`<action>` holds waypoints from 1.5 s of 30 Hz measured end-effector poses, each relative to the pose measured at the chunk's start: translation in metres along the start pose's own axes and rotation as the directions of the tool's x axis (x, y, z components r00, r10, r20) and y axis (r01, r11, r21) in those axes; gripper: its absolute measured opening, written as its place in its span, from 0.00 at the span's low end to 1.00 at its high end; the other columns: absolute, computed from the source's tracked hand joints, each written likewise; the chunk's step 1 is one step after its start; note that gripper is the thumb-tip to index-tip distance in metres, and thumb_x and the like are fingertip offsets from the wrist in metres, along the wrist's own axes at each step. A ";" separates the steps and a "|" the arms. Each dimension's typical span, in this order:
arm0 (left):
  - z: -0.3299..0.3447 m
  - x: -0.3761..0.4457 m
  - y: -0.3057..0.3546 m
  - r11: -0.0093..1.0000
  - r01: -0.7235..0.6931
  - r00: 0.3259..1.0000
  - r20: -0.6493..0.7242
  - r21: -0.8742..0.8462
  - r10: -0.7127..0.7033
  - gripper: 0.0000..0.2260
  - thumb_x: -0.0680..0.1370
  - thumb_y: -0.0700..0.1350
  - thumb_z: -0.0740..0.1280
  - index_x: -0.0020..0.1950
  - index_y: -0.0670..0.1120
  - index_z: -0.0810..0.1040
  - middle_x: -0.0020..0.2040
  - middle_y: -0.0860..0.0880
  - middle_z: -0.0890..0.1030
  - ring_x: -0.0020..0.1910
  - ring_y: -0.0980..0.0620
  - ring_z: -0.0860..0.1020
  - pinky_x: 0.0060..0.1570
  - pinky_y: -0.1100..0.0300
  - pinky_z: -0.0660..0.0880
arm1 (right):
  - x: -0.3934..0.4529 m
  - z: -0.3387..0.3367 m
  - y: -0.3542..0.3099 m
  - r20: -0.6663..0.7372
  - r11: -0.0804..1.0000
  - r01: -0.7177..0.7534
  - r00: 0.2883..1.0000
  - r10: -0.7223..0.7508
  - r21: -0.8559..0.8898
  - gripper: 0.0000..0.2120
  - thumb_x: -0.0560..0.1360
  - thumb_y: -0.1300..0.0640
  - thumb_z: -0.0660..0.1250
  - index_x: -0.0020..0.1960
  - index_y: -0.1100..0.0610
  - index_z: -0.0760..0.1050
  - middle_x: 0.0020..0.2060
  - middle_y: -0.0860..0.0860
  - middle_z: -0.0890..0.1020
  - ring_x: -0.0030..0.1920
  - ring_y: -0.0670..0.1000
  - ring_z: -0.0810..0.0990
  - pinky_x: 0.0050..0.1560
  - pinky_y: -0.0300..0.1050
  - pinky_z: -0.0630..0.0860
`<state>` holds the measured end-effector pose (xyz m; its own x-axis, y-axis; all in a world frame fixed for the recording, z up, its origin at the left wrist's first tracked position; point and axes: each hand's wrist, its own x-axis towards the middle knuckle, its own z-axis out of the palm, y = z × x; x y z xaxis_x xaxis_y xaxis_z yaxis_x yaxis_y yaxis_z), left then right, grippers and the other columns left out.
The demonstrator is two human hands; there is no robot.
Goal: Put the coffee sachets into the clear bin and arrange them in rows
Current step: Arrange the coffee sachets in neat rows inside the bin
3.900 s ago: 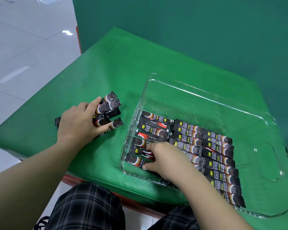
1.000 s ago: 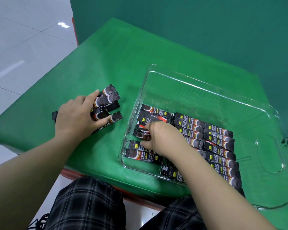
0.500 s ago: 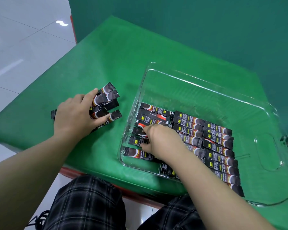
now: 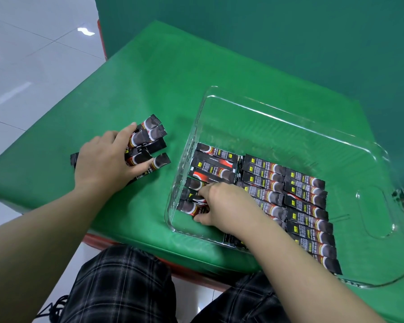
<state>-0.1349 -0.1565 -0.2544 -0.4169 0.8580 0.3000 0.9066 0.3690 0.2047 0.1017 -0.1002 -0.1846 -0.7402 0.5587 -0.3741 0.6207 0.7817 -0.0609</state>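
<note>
While the right hand [image 4: 222,206] reaches into the clear bin [image 4: 299,127], its fingers [image 4: 202,194] pinch a coffee sachet [image 4: 194,207] at the near end of the left row. Inside, 3 rows of sachets lie side by side on the bin floor: the right row [image 4: 309,213] and middle row [image 4: 264,180] look tidy, while the left row [image 4: 214,164] is uneven near the hand. Outside, the left hand [image 4: 105,162] rests on the green table [image 4: 173,78], fingers [image 4: 128,130] curled around a loose bundle of sachets [image 4: 149,143]. By this showing the task is well past halfway; the bundle is not yet placed, and the far half of the bin is bare.
</note>
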 end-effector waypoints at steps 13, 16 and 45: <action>-0.001 -0.001 0.001 1.000 0.010 1.000 0.007 0.001 -0.010 0.41 0.68 0.74 0.56 0.71 0.48 0.69 0.50 0.41 0.80 0.42 0.40 0.77 0.39 0.52 0.73 | -0.008 -0.009 -0.012 0.018 0.918 0.031 0.999 -0.042 0.396 0.22 0.73 0.41 0.67 0.32 0.52 0.60 0.28 0.49 0.66 0.28 0.48 0.64 0.26 0.37 0.58; 0.001 0.000 0.000 1.000 0.004 1.000 0.001 0.008 -0.004 0.42 0.68 0.76 0.53 0.71 0.49 0.69 0.49 0.41 0.80 0.42 0.40 0.77 0.39 0.52 0.73 | -0.007 -0.006 -0.012 0.020 0.890 0.004 1.000 -0.015 0.456 0.23 0.69 0.39 0.70 0.35 0.56 0.64 0.29 0.51 0.68 0.29 0.49 0.64 0.29 0.43 0.61; 0.000 -0.001 0.001 1.000 0.009 1.000 0.006 0.003 -0.009 0.40 0.69 0.74 0.57 0.72 0.48 0.68 0.50 0.40 0.80 0.44 0.39 0.78 0.40 0.52 0.72 | -0.012 -0.010 0.004 0.198 0.960 -0.110 0.978 0.059 0.258 0.02 0.74 0.55 0.67 0.43 0.51 0.75 0.29 0.46 0.73 0.27 0.45 0.69 0.33 0.40 0.69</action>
<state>-0.1342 -0.1570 -0.2540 -0.4243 0.8569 0.2928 0.9032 0.3773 0.2046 0.1111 -0.1011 -0.1714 -0.6368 0.5376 -0.5527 0.7437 0.6174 -0.2563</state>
